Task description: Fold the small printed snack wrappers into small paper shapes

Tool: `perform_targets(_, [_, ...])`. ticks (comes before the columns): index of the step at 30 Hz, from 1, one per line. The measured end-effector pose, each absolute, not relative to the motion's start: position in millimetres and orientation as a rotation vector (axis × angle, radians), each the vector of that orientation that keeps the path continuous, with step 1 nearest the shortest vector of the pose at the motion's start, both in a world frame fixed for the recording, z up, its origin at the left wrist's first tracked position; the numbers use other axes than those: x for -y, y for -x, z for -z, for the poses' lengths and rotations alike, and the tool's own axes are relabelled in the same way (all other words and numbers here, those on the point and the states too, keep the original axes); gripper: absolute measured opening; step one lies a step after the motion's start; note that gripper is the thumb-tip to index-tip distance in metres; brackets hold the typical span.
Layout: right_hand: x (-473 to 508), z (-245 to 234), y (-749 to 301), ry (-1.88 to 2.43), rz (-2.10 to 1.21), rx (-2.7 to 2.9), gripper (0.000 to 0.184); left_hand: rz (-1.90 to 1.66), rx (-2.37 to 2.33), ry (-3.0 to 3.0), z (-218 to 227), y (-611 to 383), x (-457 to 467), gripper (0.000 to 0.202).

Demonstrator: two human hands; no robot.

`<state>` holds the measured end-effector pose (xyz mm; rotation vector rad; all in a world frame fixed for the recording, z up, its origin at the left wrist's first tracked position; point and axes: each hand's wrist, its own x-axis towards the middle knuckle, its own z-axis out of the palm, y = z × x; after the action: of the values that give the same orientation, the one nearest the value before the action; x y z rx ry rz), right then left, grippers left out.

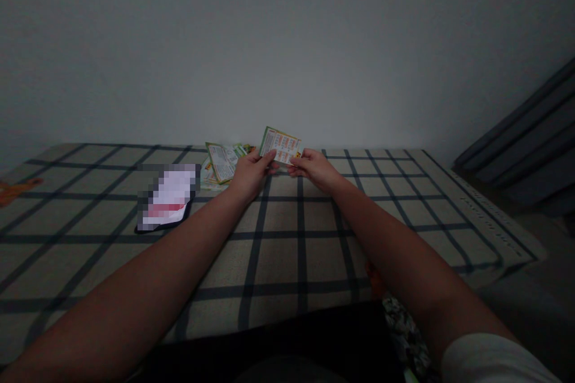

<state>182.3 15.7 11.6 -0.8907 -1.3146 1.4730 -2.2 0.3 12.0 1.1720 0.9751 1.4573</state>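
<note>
Both my arms reach forward over a checked bedsheet. My left hand and my right hand together pinch a small green-edged printed card, tilted up off the sheet near the wall. The left fingers grip its lower left edge, the right fingers its lower right corner. A loose pile of similar printed leaflets lies on the sheet just left of my left hand.
A flat dark-edged object with a blurred white face lies on the sheet to the left. A plain wall rises behind the bed. Striped dark fabric slopes at the right. An orange shape sits at the far left edge.
</note>
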Motion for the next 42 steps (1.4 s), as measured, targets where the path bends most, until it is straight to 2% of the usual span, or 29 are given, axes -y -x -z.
perform_targets(19, [-12.2,-16.4,-182.9,0.871,-1.484,1.322,0.015,-1.427,-0.879,-1.061,-18.3,4.0,1.5,0.033])
perform_targets(25, [-11.8,-14.7,-182.0,0.877,-1.503,1.377,0.016,-1.321,-0.859,-1.149,-9.9,0.8,2.2,0.043])
perform_targets(28, [-12.4,-13.2,-179.7,0.870,-1.476,1.422,0.020,-1.398,-0.941,-1.111,-7.6,1.2,-0.4,0.034])
perform_targets(31, [-12.4,-13.2,-181.0,0.877,-1.286,1.443,0.027,-1.459,-1.004,-1.023,-10.6,3.1,-3.4,0.023])
perform_targets(36, [-8.2,-16.1,-192.0,0.850,-0.634,1.818,0.036,-1.442,-1.024,-0.917,-18.7,2.6,-2.1,0.015])
perform_targets(40, [-9.5,-15.2,-195.6,0.810,-0.277,2.008,0.016,-1.401,-0.999,-0.911,-22.2,-0.1,1.5,0.010])
perform_targets(42, [-12.0,-14.2,-195.9,0.814,-0.157,2.050,0.013,-1.429,-1.004,-0.917,-22.3,-0.8,2.3,0.011])
